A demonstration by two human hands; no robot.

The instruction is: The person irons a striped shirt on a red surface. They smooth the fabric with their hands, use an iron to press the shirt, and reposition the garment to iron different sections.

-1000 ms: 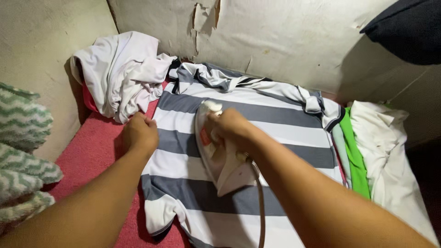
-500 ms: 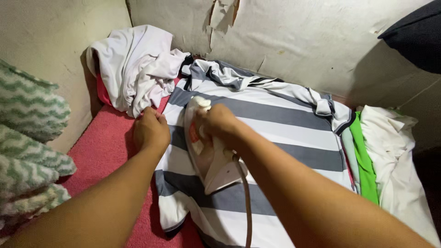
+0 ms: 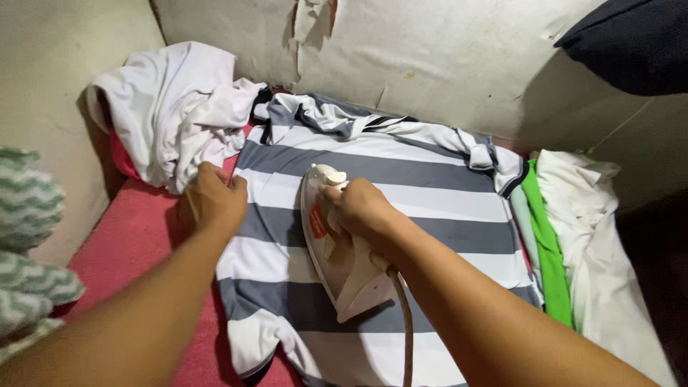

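Observation:
A grey and white striped shirt (image 3: 423, 186) lies spread flat on a red towel-like cover (image 3: 143, 244). My right hand (image 3: 358, 209) grips the handle of a white clothes iron (image 3: 340, 269) that rests sole-down on the shirt's middle, its nose pointing away from me. The iron's cord (image 3: 407, 337) trails back along my right arm. My left hand (image 3: 211, 202) presses on the shirt's left edge with curled fingers, close to a heap of white clothes (image 3: 175, 107).
A folded stack with green and white garments (image 3: 566, 229) lies at the right. A green-and-white zigzag cloth (image 3: 29, 244) hangs at the left edge. A peeling wall (image 3: 430, 64) closes off the back, and a dark cushion (image 3: 631, 43) shows at top right.
The view shifted a little left and right. The iron slid slightly across the shirt's middle stripes under my right hand. My left hand stayed on the shirt's left edge.

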